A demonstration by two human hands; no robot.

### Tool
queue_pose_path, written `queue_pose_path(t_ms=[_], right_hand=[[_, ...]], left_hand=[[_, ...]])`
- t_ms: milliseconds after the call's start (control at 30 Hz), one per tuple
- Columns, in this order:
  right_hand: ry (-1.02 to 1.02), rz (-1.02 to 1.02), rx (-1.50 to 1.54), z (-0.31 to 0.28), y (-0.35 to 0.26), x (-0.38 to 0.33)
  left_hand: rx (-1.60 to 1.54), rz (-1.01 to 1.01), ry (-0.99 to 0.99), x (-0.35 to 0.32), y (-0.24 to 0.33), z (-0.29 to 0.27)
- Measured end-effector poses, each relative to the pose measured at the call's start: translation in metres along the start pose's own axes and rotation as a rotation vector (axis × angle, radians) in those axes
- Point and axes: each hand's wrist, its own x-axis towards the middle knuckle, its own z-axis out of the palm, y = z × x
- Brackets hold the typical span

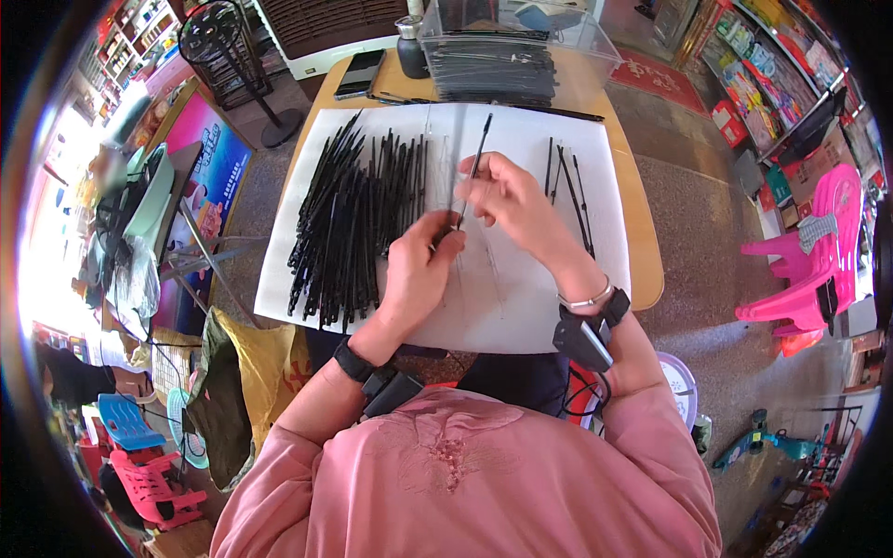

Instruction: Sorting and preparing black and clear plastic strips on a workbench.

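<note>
A slim black rod [482, 146] with a thicker tip slants up between my two hands over the white sheet. My left hand [419, 265] pinches its lower end between thumb and fingers. Higher up, the thumb and fingers of my right hand [502, 197] are closed around its middle. Left of my hands lies a thick pile of similar black rods [339, 223], roughly side by side. A few more rods [584, 200] lie apart to the right. Faint thin clear strands [493, 270] show on the sheet near my hands; what they are I cannot tell.
The white sheet [549, 316] covers most of a wooden table [644, 251]. Along its far edge stand a clear plastic bin [586, 60] of black rods, a dark bottle [412, 51] and a phone [361, 73]. Pink chairs [828, 242] stand at right.
</note>
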Motion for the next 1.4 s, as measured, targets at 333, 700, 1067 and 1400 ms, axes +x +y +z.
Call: queue_pose_path(t_ms=[333,700,1067,1400], right_hand=[[0.402,0.117,-0.852,-0.082,-0.02,-0.017],[0.283,0.251,-1.327,-0.054,0.017,-0.025],[0.12,-0.169,-1.036,-0.007,0.01,-0.023],[-0.068,-0.094,-0.943,0.022,0.005,-0.003]], left_hand=[[0.371,0.152,-0.111,-0.016,0.002,-0.033],[0.713,0.01,-0.315,-0.02,0.006,-0.018],[0.626,0.185,-0.12,-0.031,-0.007,-0.017],[0.446,0.233,-0.189,-0.015,-0.013,-0.02]])
